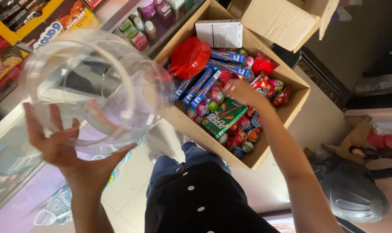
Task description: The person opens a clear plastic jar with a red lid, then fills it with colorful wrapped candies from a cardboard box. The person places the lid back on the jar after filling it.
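Head view: one clear jar, one open box of sweets.

Left hand [75, 157], lower left, fingers spread wide under one empty clear plastic jar [96, 86] at upper left. Right hand [243, 91], centre, fingers curled down among foil-wrapped chocolate eggs [243, 138] in one cardboard box [265, 155]; grip unclear. Also inside: one red lid [190, 57], one green carton [224, 115], about five blue stick packs [202, 86].

A single head-worn camera looks steeply down from the person's own eye height, past their chest and knees to the tiled floor [131, 190]. It sits close to both arms, so the clear plastic jar [96, 86] fills the upper left. The open cardboard box [273, 142] lies just ahead at centre, the glass counter's [14, 146] edge running along the left side.
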